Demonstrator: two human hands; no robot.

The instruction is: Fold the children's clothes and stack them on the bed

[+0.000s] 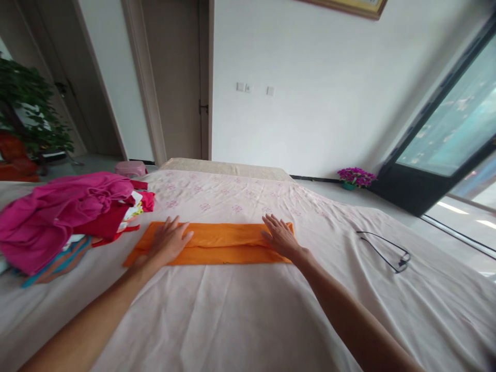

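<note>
An orange cloth or garment (228, 236), folded into a long flat strip, lies crosswise on the pale sheet (232, 310) in front of me. A fold line runs along its length. My left hand (169, 240) rests flat on the strip's left part, fingers stretched out. On its right end lies my right hand (279, 235), palm down, with the fingers extended. Neither hand grips the cloth. What kind of garment it is, I cannot tell.
A heap of clothes (58, 217), pink and red with other colours, lies at the left. Eyeglasses (401, 261) rest on the sheet at the right. Beyond the bed stand a pink stool (130, 168) and a pot of purple flowers (355, 177).
</note>
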